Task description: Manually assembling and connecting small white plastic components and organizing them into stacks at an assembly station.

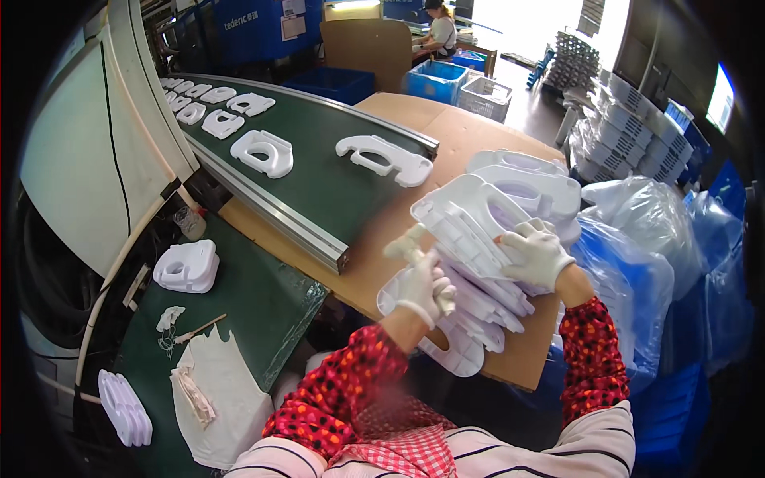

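Observation:
White plastic pieces with large oval openings (470, 209) lie stacked and overlapping on a brown cardboard surface (522, 374) in front of me. My right hand (535, 253), in a white glove, has its fingers bent over the edge of an upper piece in the stack. My left hand (422, 287), gloved too, is at the stack's left side with its fingers curled. Whatever those fingers hold, if anything, is hidden. Below the left hand, another white piece (456, 350) sticks out toward me.
A green conveyor belt (319, 183) carries several similar pieces (263, 153). On the green side table (247, 311) are more pieces (187, 267), a white cloth (219, 398) and a thin stick (203, 327). Clear plastic bags (637, 215) bulge at the right. A person (440, 33) works far back.

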A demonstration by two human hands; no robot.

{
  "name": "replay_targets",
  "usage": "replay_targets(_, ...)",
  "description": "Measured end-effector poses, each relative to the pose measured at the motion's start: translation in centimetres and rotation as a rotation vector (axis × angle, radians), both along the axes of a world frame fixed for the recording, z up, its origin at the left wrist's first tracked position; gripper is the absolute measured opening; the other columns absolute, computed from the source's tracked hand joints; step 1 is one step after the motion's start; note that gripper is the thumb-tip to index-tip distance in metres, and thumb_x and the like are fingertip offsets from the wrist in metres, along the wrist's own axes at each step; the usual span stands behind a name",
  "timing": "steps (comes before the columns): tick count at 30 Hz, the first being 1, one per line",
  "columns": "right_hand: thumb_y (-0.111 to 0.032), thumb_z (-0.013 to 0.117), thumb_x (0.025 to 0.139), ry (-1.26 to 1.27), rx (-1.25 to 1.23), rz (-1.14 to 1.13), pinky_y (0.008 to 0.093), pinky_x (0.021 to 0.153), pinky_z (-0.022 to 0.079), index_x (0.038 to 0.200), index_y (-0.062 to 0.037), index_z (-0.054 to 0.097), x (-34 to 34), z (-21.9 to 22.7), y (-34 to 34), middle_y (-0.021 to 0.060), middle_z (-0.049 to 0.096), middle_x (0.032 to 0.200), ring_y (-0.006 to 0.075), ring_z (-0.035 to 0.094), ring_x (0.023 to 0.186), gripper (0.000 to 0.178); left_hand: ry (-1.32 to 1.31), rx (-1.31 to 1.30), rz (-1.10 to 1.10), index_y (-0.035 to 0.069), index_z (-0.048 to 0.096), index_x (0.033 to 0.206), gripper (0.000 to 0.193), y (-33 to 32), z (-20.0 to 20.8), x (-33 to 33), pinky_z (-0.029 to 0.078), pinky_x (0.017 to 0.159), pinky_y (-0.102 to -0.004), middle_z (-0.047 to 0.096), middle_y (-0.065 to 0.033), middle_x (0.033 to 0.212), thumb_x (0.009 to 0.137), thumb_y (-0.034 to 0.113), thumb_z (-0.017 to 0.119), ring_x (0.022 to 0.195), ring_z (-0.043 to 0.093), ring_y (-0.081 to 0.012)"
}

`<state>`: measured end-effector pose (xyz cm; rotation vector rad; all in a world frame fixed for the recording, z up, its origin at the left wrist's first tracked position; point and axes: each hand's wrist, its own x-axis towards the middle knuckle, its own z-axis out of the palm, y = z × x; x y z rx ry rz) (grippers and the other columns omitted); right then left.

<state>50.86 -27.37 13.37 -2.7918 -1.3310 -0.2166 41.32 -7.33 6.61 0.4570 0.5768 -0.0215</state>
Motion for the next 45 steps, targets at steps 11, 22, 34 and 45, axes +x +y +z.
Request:
replay_targets(11, -0.024, 0.058, 0.074, 0.079, -0.15, 0.074, 0.0438, 0.078, 0.048, 0.101, -0.0101, 0.062, 3.6, 6.3, 9.3, 0.0135, 0.064, 0.092, 0.0335, 0.061, 0.088, 0.03, -0.058, 0.914, 0.253, 0.004, 0.054, 0.102, 0.02, 19.2, 0.3, -3.4, 0.025, 0.029, -0.0264, 0.045, -0.0009, 0.061, 0.084, 0.011, 0.059, 0.034, 0.037, -0.0092)
replay_targets(22, -0.036, 0.067, 0.077, 0.082, -0.51, -0.129, 0.0395, 0.087, 0.049, 0.105, -0.0025, 0.068, 16.1, -4.5, 34.7, 0.0208, 0.066, 0.104, 0.0329, 0.063, 0.099, 0.044, 0.458, 2.069, -0.398, 0.003, 0.059, 0.116, 0.061, 40.6, 3.4, 8.2, 0.045, 0.093, -0.0393, 0.063, -0.0156, 0.111, 0.068, 0.037, 0.074, 0.105, 0.059, -0.0325)
replay_targets(34, -0.029, 0.059, 0.083, 0.277, 0.24, 0.123, 0.0369, 0.069, 0.049, 0.095, -0.0015, 0.057, 14.2, 1.7, 36.3, 0.0171, 0.064, 0.079, 0.0289, 0.064, 0.076, 0.03, 0.122, 1.681, -0.213, 0.012, 0.061, 0.084, 0.036, 37.7, 8.5, 5.5, 0.035, 0.055, -0.0281, 0.057, -0.003, 0.075, 0.067, 0.041, 0.074, 0.061, 0.048, -0.0148)
replay_targets(45, -0.029, 0.068, 0.074, -0.29, 0.507, 0.88, 0.0439, 0.073, 0.047, 0.099, -0.0034, 0.054, -5.6, 9.1, 34.8, 0.0161, 0.057, 0.098, 0.0354, 0.057, 0.089, 0.038, -0.708, 0.148, 0.222, 0.021, 0.044, 0.065, 0.038, 28.1, 12.2, -8.5, 0.016, 0.036, -0.0237, 0.021, 0.0099, 0.048, 0.085, 0.048, 0.061, 0.035, 0.019, -0.0064)
